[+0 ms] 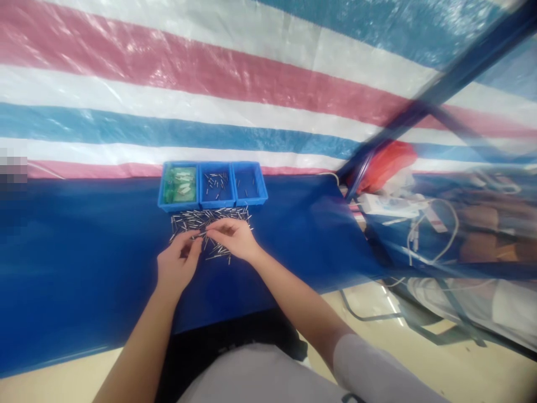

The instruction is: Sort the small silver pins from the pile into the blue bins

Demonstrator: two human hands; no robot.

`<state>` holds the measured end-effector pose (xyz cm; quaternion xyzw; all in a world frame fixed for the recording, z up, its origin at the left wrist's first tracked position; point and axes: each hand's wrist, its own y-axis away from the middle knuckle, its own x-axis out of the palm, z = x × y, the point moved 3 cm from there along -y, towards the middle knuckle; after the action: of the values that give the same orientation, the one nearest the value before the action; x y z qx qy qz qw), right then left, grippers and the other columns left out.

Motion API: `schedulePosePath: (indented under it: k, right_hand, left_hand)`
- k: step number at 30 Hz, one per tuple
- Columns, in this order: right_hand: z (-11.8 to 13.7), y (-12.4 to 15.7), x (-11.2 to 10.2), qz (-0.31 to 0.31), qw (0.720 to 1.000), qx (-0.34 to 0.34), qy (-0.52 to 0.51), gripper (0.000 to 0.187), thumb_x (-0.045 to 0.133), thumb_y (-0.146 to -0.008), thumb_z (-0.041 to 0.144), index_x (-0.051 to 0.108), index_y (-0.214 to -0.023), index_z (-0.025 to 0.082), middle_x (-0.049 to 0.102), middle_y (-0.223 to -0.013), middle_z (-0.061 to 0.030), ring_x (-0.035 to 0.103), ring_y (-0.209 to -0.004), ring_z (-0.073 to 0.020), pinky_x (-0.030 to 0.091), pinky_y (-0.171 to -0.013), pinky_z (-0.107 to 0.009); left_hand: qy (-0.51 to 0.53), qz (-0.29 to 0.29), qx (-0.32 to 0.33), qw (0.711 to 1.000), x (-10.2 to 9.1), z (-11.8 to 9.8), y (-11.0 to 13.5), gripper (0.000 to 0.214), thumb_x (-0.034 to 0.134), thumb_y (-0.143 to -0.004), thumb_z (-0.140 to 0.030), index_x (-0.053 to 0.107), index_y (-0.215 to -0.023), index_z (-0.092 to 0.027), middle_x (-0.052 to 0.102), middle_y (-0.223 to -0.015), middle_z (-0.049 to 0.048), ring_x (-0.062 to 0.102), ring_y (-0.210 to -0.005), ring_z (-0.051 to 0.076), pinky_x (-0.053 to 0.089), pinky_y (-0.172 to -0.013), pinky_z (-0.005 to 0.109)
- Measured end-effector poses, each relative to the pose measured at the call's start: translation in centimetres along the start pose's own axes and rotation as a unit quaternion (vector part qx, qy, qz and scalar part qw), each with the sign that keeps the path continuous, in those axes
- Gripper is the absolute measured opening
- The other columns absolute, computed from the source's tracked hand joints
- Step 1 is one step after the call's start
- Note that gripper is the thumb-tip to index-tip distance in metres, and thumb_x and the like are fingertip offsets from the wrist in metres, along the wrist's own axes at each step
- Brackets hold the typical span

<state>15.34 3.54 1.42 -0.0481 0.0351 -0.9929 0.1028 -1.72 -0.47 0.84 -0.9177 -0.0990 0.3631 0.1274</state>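
Observation:
A loose pile of thin metal pins [191, 218], shaped somewhat like rivets, lies spread on the blue table. Over its front part, my left hand [179, 260] is closed in a pinch, with a small dark metal piece at the fingertips. My right hand [235, 238] also pinches, its thumb and forefinger very near the left fingertips; what is between them is too small to make out. Just behind the pile stand three joined blue bins. The left bin [161, 193] contains green and whitish packets, the middle bin [217, 204] several pins, and the right bin [250, 201] a few.
The blue tabletop [84, 257] runs to both sides of me. A striped plastic sheet [210, 84] hangs behind it. To the right are a dark metal frame [394, 129], a red bag [386, 165], a white cable [455, 224] and blurred items, with part of another person.

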Motion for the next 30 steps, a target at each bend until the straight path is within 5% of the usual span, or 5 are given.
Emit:
schedulePosePath:
  k: [30]
  right_hand:
    - [-0.04,0.05,0.07,0.009,1.000,0.003,-0.005,0.029,0.077,-0.075,0.043,0.075,-0.089,0.017,0.073,-0.083,-0.0043,0.066,-0.072,-0.0129,0.054,-0.069,-0.027]
  left_hand:
    - [-0.008,0.008,0.001,1.000,0.37,0.45,-0.12,0.030,0.061,-0.089,-0.041,0.068,-0.113,-0.024,0.071,-0.073,-0.0037,0.065,-0.065,0.008,0.050,-0.069,0.020]
